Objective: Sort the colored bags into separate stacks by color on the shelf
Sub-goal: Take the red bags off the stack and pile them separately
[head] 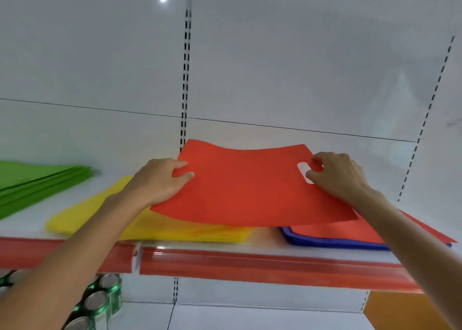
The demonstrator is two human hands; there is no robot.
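A flat red bag (pixel 250 187) hangs in the air just above the white shelf (pixel 30 219). My left hand (pixel 160 179) pinches its left edge. My right hand (pixel 340 174) grips its right edge at the cut-out handle hole. Under it on the right lies another red bag (pixel 337 232) on top of blue bags (pixel 325 242). A yellow stack (pixel 175 232) lies below the held bag at the centre-left. A green stack (pixel 32 179) lies at the far left.
The shelf has a red front strip (pixel 250 264) and a white back panel with slotted uprights (pixel 186 79). Green cans (pixel 100 302) stand on the lower shelf at the left. An orange panel (pixel 405 309) shows at the lower right.
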